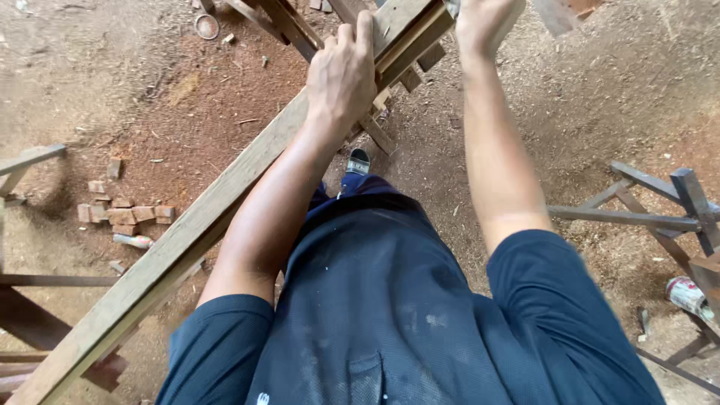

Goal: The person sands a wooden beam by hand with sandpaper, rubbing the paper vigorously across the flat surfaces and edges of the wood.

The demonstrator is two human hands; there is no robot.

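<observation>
Over a sawdust-strewn dirt floor (600,97), the person in a dark blue shirt grips a long wooden plank (187,232) that runs slantwise from the lower left up toward the top middle. Left hand (343,75) lies on the plank's upper stretch, fingers (365,34) wrapped over its far edge and closed on it. Right hand (486,21) is raised near the plank's top end, partly cut off by the frame edge, so I cannot tell what its fingers hold. Small wood offcuts (120,214) lie on the floor at left, a metal frame (660,214) stands at right with a tin can (688,295) beside it.
</observation>
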